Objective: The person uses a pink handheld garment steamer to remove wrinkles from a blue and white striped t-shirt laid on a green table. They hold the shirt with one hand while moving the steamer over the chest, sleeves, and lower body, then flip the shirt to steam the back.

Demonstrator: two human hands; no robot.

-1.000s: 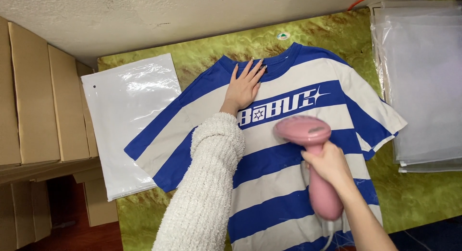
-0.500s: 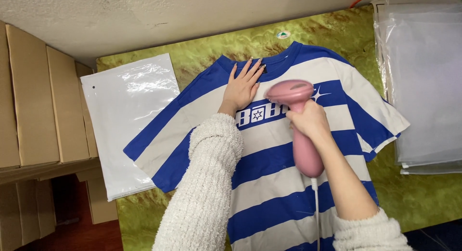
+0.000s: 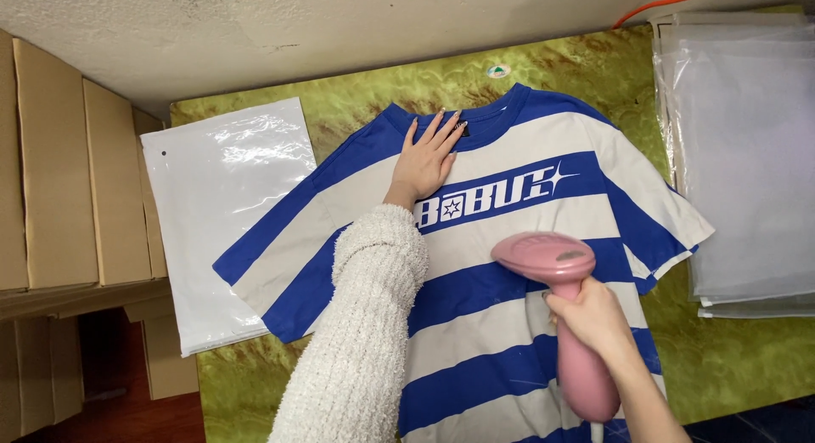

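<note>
I am pressing my left hand (image 3: 427, 160), fingers spread flat, on the blue-and-white striped cotton T-shirt (image 3: 475, 265) lying centre on the green table (image 3: 356, 95). At five o'clock, my right hand (image 3: 592, 317) is gripping the pink plastic handheld steamer (image 3: 560, 311) tightly.

Left hand (image 3: 427, 158) flat on striped shirt (image 3: 509, 239), right hand (image 3: 590, 316) around pink steamer (image 3: 564, 307).

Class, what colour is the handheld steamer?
Pink; the steamer shows best in the head view.
</note>
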